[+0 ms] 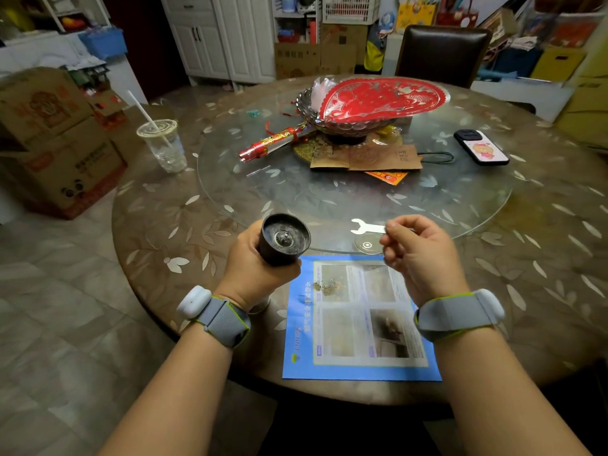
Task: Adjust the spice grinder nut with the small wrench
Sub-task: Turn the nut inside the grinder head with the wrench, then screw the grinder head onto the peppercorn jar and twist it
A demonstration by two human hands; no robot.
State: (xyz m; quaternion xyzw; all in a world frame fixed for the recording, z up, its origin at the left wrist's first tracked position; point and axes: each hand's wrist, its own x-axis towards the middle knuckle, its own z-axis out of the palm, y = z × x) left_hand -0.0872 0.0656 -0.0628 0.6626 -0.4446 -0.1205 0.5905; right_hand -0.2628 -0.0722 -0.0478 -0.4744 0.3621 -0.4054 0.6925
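So the left hand [260,258] is wrapped around the spice grinder [284,239], holding it over the counter [158,218] edge with its open underside tipped up at the camera; the nut [283,238] sits dead centre in there. Just right of it, not touching, the right hand [418,255] pinches the small wrench [367,226] by its handle, jaw end pointing left at the grinder. Below the hands lies a blue leaflet [358,320] with "ENN" readable; the rest is too blurry. Both forearms reach forward, wrists raised.

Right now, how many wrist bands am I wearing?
2. One grey band is on the left wrist, behind the left hand gripping the spice grinder. The other band is on the right wrist, behind the right hand pinching the small wrench.
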